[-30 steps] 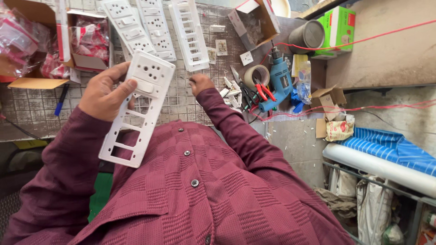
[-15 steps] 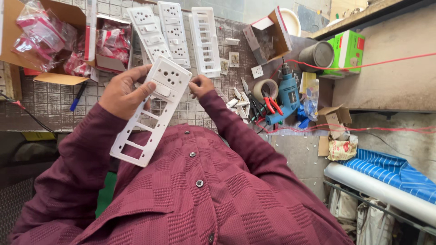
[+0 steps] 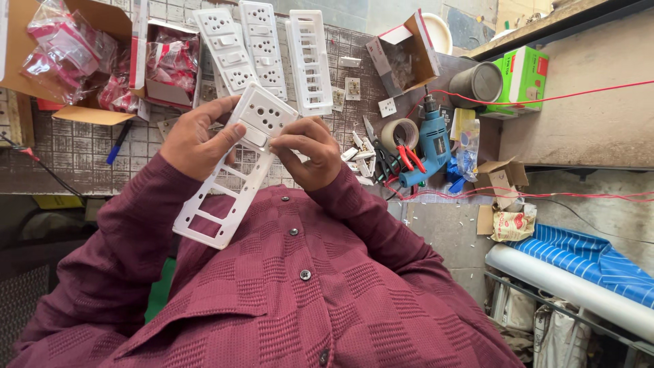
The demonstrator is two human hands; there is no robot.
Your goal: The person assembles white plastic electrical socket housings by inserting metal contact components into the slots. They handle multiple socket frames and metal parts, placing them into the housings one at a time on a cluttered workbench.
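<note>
Head cam looks down at my lap & the tiled floor [image 3: 75, 146] beyond. Both hands are on the white switch plate [image 3: 235, 167], which is my landmark: it's tilted, held up off the floor just above my maroon shirt. Left hand [image 3: 197, 140] clamps its left edge, thumb across the front. Right hand [image 3: 306, 150] pinches the right edge near the socket module, fingertips pressing at the small switch below it. Upper slots look filled; lower openings are bare. Step in hand, I reckon: seating a module into the frame. Next move calls for firm, even thumb pressure w/ the left hand bracing the plate so it won't flex. Beyond the plate lie three more white plates [image 3: 262, 48]; to its right, a blue drill [image 3: 432, 146] & a tape roll [image 3: 400, 133]. Carton of red packets [image 3: 68, 54] sits to its far left.
</note>
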